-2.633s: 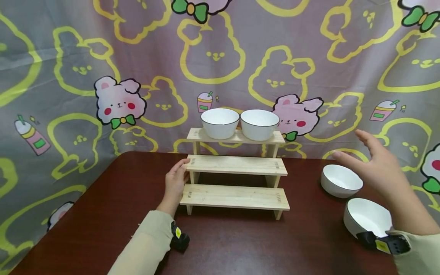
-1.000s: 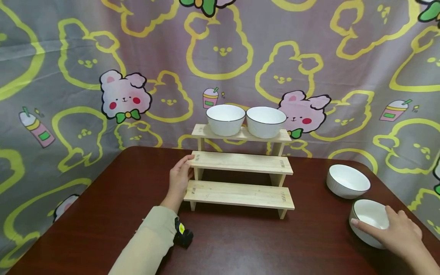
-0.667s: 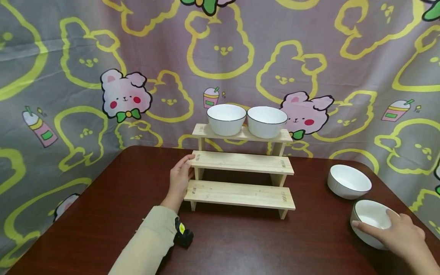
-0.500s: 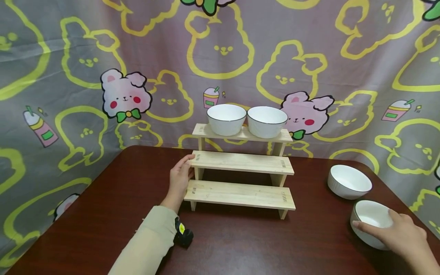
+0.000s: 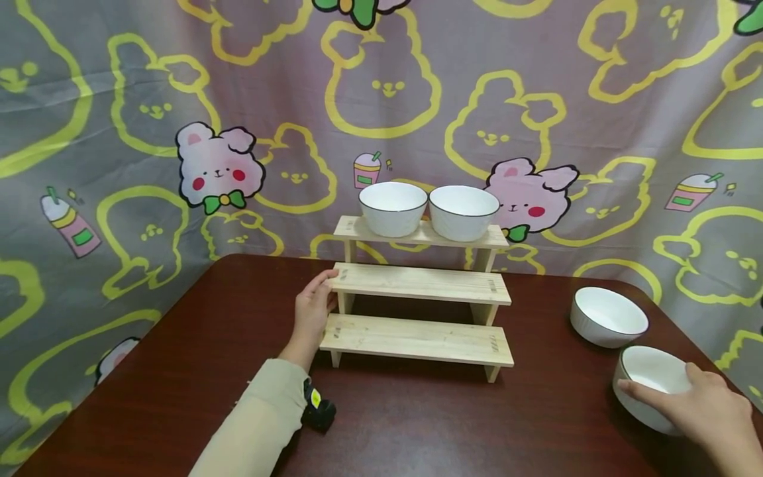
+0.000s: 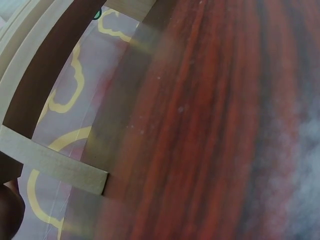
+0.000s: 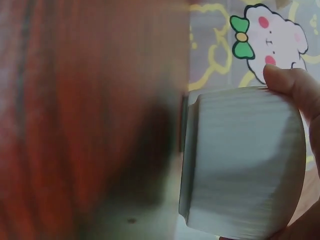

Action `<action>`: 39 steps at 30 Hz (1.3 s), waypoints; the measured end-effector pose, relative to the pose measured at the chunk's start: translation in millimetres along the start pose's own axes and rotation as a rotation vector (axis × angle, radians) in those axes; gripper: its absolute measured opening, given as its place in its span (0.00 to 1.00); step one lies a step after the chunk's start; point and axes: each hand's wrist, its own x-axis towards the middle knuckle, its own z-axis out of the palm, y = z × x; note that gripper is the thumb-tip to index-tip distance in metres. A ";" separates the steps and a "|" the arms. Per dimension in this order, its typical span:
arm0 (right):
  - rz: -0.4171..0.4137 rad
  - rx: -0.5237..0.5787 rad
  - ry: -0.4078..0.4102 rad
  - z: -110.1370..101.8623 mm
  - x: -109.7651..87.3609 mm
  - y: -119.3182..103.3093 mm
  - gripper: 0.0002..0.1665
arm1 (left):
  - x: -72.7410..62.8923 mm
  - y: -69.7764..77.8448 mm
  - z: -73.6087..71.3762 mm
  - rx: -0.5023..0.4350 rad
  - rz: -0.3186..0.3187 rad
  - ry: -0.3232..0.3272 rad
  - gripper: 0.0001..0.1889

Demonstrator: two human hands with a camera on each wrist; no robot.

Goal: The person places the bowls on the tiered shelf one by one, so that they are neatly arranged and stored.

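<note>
A three-tier wooden stand [image 5: 417,281] is on the table, two white bowls with dark rims, a left one [image 5: 392,211] and a right one [image 5: 463,213], side by side on its top board. My left hand [image 5: 311,311] holds the left end of the middle board, its fingertips on the board's upper edge. Over at the right, my right hand [image 5: 706,404] grips a white bowl [image 5: 646,397], thumb at the near side of the rim and fingers round the far right side. The right wrist view has that bowl's ribbed outer wall [image 7: 245,160] between thumb and fingers.
Behind the gripped bowl stands another white bowl [image 5: 608,318] on the dark red-brown table [image 5: 417,424]. A patterned curtain [image 5: 268,93] hangs close behind the table and along its sides. The stand's middle and lower boards bear no bowls.
My right hand has come down from above the two right-hand bowls and taken hold of the nearer one, which has just shifted slightly right. My left hand keeps its hold on the stand.
</note>
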 end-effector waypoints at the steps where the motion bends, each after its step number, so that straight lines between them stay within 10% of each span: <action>1: -0.011 -0.001 0.009 -2.1 0.0 -1.8 0.59 | -0.5 -0.4 -0.4 -0.001 -0.002 -0.002 0.17; 39: -0.432 0.152 0.074 -67.6 0.9 -124.9 0.52 | 3.2 -1.9 -3.4 -0.003 0.031 -0.011 0.17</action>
